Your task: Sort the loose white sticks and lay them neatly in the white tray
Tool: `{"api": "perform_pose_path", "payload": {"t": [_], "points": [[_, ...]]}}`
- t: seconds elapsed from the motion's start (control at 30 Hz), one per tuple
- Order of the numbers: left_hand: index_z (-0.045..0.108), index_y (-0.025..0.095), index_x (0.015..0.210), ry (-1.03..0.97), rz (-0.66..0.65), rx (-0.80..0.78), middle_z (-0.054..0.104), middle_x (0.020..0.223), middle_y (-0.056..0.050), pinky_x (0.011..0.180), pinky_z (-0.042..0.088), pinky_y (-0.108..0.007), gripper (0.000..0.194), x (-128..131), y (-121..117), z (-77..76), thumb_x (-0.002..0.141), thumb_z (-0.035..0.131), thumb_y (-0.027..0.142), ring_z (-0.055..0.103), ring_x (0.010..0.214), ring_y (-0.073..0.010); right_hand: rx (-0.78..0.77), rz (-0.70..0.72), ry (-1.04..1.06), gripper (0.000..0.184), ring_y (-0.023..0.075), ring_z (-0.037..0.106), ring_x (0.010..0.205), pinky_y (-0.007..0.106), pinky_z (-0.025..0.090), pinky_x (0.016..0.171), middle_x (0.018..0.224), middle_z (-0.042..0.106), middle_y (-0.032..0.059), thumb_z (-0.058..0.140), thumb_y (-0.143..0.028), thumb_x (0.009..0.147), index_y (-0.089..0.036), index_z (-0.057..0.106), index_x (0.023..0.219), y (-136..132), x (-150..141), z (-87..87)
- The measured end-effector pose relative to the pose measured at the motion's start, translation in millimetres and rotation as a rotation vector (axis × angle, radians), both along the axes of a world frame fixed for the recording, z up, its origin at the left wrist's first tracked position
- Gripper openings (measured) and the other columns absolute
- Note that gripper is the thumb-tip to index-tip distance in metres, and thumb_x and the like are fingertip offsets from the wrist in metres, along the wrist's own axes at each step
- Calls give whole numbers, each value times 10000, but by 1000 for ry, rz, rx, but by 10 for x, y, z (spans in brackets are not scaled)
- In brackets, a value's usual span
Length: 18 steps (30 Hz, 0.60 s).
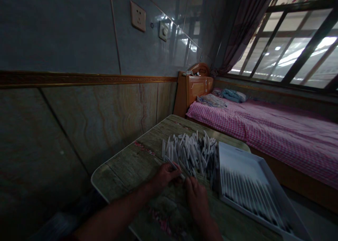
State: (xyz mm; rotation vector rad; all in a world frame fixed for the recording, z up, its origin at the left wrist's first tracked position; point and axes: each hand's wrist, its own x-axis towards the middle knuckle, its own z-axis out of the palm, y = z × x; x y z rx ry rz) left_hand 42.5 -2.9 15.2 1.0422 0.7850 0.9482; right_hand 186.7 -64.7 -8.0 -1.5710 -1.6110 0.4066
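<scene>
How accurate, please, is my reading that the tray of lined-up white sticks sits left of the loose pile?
The side is wrong: the head view shows the tray of lined-up white sticks right of the loose pile.

Tiled wall (66,33) with wooden trim (79,79), and a pink gingham bed (264,128) beneath a dark-barred, curtained window (290,47)

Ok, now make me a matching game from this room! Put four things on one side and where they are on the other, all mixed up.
Things:
1. Loose white sticks
2. Lined-up white sticks
3. Wall socket
4. Blue cloth

Places:
A. On the wall
B. In the white tray
C. On the pink checked bed
D. In a heap on the table

Pairs: 1-D, 2-B, 3-A, 4-C
</scene>
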Motion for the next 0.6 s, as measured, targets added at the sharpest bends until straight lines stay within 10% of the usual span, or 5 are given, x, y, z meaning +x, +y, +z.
{"api": "perform_pose_path", "payload": {"t": [0.37,0.6], "points": [[609,140,685,38,18,110,603,561,30,464,425,-210,326,39,21,-114,570,802,377,547,484,-102,-94,59,160,385,166,578,606,257,416,575,648,626,-3,376,-497,908,-235,581,715,26,-25,24],[629,167,899,167,40,131,667,712,-12,469,462,-219,288,-93,220,170,669,714,320,605,523,-118,-28,-237,378,502,225,607,1034,298,462,857,1094,684,90,439,-596,840,-179,653,1022,104,73,-129]]}}
